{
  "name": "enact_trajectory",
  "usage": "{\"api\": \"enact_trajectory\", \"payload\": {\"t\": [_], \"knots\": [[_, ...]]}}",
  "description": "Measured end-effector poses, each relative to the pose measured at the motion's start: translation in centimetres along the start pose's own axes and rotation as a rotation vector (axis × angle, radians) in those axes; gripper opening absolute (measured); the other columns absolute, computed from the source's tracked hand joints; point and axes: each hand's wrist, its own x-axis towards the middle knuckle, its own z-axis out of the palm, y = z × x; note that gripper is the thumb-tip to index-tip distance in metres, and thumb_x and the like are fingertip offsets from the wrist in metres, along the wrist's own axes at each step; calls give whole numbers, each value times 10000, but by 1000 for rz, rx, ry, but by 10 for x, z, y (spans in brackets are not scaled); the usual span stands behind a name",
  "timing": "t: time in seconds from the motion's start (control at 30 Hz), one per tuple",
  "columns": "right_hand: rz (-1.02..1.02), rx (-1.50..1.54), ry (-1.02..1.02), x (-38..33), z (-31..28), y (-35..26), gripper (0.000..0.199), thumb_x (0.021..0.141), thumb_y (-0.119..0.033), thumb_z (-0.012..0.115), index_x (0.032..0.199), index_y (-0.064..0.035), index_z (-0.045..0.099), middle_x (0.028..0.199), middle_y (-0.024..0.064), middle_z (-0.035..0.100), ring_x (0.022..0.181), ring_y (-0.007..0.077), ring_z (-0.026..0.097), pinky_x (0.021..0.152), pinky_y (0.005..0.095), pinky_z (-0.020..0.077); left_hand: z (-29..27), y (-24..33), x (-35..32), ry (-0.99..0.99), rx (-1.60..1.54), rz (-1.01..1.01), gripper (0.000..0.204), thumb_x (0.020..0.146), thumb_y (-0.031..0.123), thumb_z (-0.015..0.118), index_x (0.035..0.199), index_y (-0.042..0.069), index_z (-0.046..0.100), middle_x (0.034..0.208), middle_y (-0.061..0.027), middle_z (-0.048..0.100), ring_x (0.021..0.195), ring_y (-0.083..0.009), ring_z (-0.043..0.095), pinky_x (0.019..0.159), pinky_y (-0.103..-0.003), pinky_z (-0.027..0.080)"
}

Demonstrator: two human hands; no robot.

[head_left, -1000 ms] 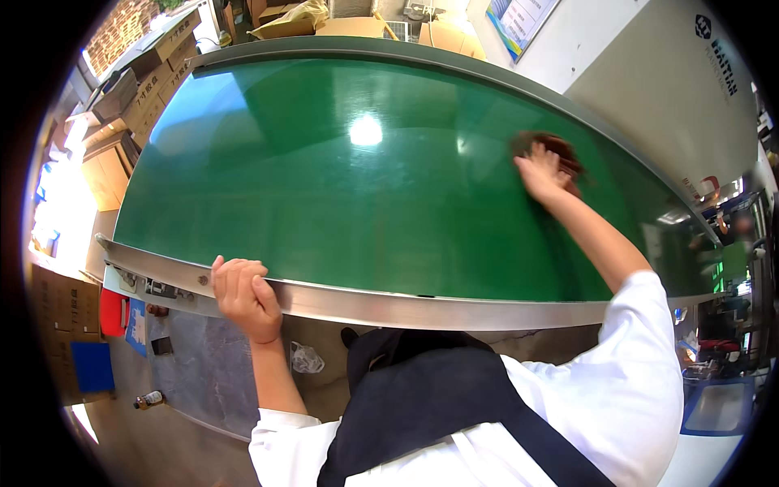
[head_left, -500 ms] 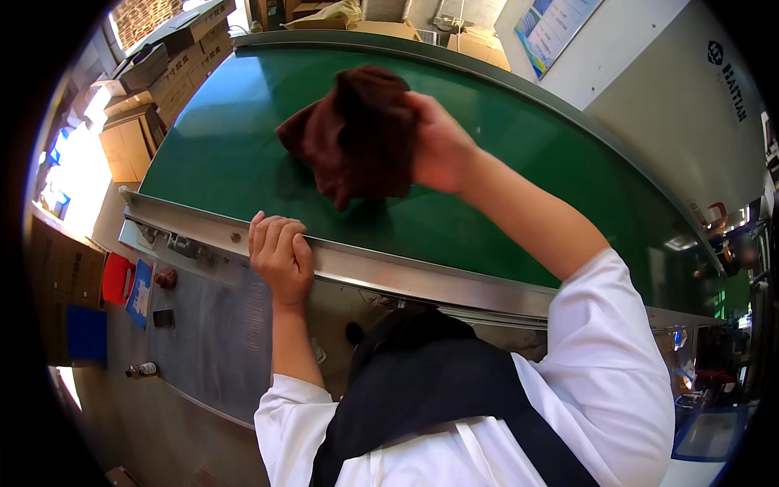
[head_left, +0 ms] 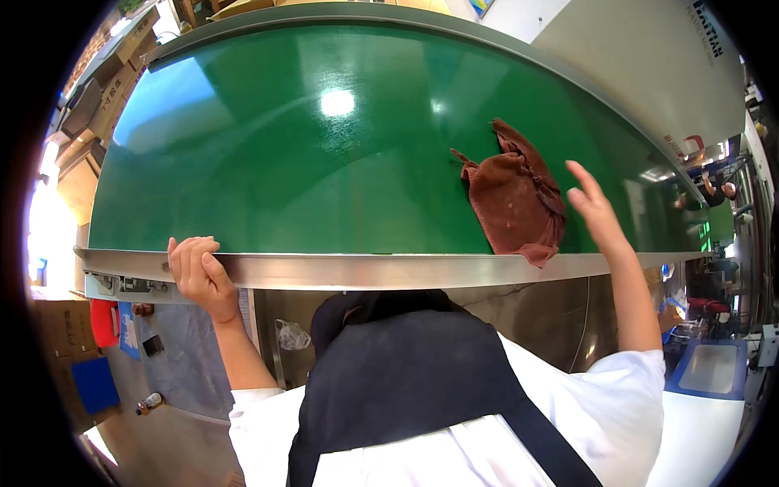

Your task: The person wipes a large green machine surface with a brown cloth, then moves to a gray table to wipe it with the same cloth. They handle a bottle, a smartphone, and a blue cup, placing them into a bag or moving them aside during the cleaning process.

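Observation:
A crumpled reddish-brown cloth (head_left: pixel 515 203) lies on the right part of the green conveyor belt (head_left: pixel 324 187). One lower corner of it reaches over the near metal rail (head_left: pixel 349 272). Just right of the cloth is my right hand (head_left: pixel 599 215), holding nothing, with its thumb and fingers apart and a small gap between it and the fabric. My left hand (head_left: pixel 201 276) is curled over the rail at the belt's near left, fingers on the top edge.
Cardboard boxes (head_left: pixel 118 97) are stacked beyond the belt's left end. A pale machine panel (head_left: pixel 633 73) rises behind its right side. Below on the left are a blue bin (head_left: pixel 96 383) and a small bottle (head_left: pixel 150 402); a blue-rimmed white container (head_left: pixel 707 369) stands at right.
The cloth has gone from my raised right hand, on the left part of the belt, to lying on its right part, released. My left hand still grips the rail; the view has shifted.

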Motion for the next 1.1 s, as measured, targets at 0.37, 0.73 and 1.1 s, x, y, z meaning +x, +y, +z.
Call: {"api": "enact_trajectory", "payload": {"t": [0.37, 0.73, 1.1], "knots": [[-1105, -825, -441, 104, 194, -182, 881, 875, -733, 372, 1487, -101, 336, 1564, 228, 192, 1434, 512, 61, 1131, 631, 78, -7, -13, 13, 43, -45, -20, 157, 821, 98, 474, 749, 55, 607, 796, -96, 619, 835, -279, 605, 983, -487, 416], [-1581, -768, -267, 203, 517, -464, 586, 904, -320, 475, 1471, -197, 390, 1630, 4, 103, 1480, 357, 109, 1106, 531, 252, 61, -9, -7, 389, -123, 106, 213, 777, 177, 582, 618, 53, 513, 725, -139, 532, 795, -358, 539, 950, -506, 427], [-1799, -593, -440, 221, 368, -275, 598, 960, -285, 285, 1519, -78, 258, 1607, 104, 194, 1497, 301, 104, 1182, 453, 88, 60, -14, 0, 228, 228, -34, 210, 831, 196, 561, 878, -7, 590, 1014, -209, 583, 985, -392, 545, 1010, -476, 386]]}}
